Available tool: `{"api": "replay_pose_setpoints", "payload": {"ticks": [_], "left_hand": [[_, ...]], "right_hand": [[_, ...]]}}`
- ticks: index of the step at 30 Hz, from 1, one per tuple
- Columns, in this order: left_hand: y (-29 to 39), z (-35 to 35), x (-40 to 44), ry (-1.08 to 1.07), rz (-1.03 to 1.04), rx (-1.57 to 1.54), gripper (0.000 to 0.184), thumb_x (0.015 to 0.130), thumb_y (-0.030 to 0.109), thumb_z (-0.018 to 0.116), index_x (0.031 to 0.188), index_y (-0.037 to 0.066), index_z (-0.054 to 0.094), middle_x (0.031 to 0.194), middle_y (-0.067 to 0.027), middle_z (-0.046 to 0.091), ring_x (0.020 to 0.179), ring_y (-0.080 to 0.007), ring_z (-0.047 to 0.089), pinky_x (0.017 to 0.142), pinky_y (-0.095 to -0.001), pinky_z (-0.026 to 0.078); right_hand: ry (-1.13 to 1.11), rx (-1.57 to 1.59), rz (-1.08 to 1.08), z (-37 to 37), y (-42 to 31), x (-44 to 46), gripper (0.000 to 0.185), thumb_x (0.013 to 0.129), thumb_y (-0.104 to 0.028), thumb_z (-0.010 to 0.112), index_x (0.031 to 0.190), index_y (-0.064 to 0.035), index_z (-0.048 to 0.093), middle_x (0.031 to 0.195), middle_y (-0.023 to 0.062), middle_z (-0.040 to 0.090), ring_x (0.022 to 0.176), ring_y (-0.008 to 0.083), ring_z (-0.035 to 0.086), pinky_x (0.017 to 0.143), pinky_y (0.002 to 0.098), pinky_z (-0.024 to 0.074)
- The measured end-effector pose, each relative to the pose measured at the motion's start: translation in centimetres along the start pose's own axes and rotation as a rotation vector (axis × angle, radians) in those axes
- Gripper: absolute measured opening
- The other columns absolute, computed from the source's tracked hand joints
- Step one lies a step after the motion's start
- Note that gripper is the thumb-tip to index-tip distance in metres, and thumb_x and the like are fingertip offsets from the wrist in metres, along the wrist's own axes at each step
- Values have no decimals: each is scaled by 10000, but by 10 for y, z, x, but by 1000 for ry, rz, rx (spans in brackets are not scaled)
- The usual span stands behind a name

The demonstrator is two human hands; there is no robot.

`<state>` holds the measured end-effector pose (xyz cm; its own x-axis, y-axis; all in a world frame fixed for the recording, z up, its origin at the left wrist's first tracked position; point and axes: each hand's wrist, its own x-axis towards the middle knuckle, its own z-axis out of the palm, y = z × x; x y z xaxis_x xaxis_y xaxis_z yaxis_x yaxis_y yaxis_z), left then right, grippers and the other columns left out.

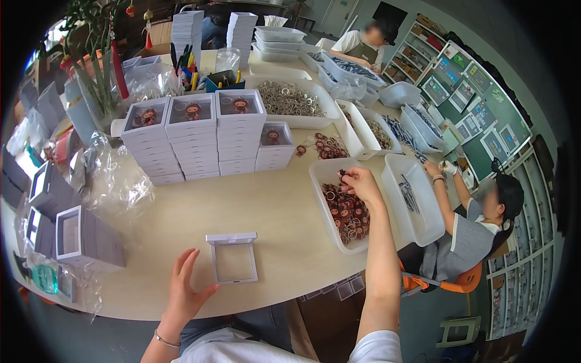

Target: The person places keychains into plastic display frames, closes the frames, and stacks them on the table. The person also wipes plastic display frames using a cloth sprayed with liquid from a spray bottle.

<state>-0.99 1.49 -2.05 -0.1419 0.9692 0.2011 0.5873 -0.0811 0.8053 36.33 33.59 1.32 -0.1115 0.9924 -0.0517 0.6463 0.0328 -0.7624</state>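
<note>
My left hand [189, 281] rests at the table's front edge with fingers apart, holding nothing, its thumb close to the lower left corner of a white display box [236, 280]. That box lies on the table with its lid [231, 238] raised at the far side, and its inside looks bare. Over a white bin [316, 192] full of reddish-brown character keychains [350, 221], my right hand [361, 184] pinches one small keychain [343, 175]. Fingers partly cover the pinched keychain.
Stacked boxes [193, 136] with keychains under clear lids stand at the back. More boxes [91, 239] and plastic wrap [118, 181] sit left. A bin of metal rings [290, 100] is behind; another bin [423, 224] stands right, near a seated person [460, 236]. Another person [363, 45] works farther back.
</note>
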Motion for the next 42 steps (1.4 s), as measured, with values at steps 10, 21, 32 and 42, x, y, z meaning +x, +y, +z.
{"api": "replay_pose_setpoints", "payload": {"ticks": [10, 21, 32, 42], "left_hand": [[38, 28, -1, -188, 46, -681, 421, 886, 127, 685, 1261, 1, 540, 1238, -144, 569, 1195, -244, 532, 988, -366, 438], [21, 22, -18, -281, -392, -1239, 182, 1007, 212, 536, 967, 42, 588, 853, -11, 612, 647, -54, 535, 560, -220, 477], [1, 13, -8, -1009, -773, -1434, 252, 982, 218, 568, 881, -7, 618, 630, 58, 422, 510, -7, 347, 396, -165, 253], [-14, -1, -1, -459, -670, -1282, 188, 866, 70, 715, 1029, -24, 706, 894, -87, 715, 828, -137, 668, 753, -260, 528]], "right_hand": [[-434, 779, -214, 65, -122, -174, 135, 878, 15, 640, 1012, 9, 642, 962, 88, 687, 886, 163, 668, 836, 296, 529], [-328, 703, -317, 150, -122, -253, 234, 848, -6, 701, 1081, 9, 685, 995, 66, 669, 921, 147, 645, 837, 298, 523], [-601, 345, -823, 116, -112, -242, 190, 770, 32, 734, 945, -42, 729, 947, 59, 709, 825, 191, 692, 726, 284, 572], [-241, 513, -580, 135, -82, -229, 140, 785, 57, 729, 903, -17, 722, 878, 102, 715, 775, 175, 698, 667, 251, 557]]}}
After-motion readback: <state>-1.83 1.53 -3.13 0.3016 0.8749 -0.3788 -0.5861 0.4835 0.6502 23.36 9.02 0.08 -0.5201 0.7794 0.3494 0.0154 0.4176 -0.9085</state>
